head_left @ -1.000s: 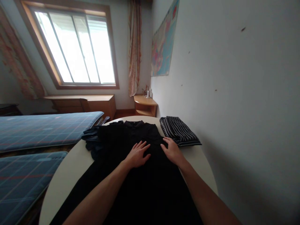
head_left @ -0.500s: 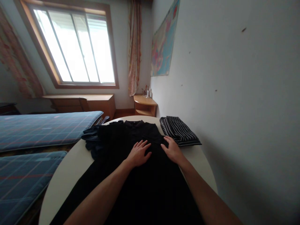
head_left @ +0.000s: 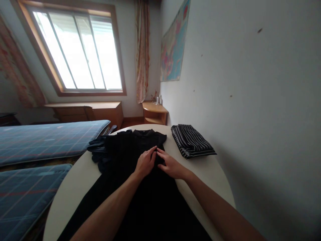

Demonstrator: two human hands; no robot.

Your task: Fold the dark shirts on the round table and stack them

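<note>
A black collared shirt (head_left: 144, 140) lies on the round pale table (head_left: 67, 197), its collar at the far side. My left hand (head_left: 146, 163) rests on the middle of the shirt, fingers stretched out and close together. My right hand (head_left: 173, 166) is beside it on the shirt's right part, thumb apart from the extended fingers. The fingertips of both hands nearly meet. The shirt's right side is turned inward under my right hand; details in the black cloth are hard to make out.
A folded black-and-white striped cloth (head_left: 193, 140) lies at the table's right rear. Dark blue crumpled cloth (head_left: 99, 152) sits at the left, beside the shirt. Blue plaid mattresses (head_left: 50, 140) stand left of the table, and a white wall (head_left: 250, 134) rises at the right.
My right hand has moved left to beside my left hand, and the shirt's right edge has come inward with it, uncovering more tabletop. My left hand's fingers have drawn closer together.
</note>
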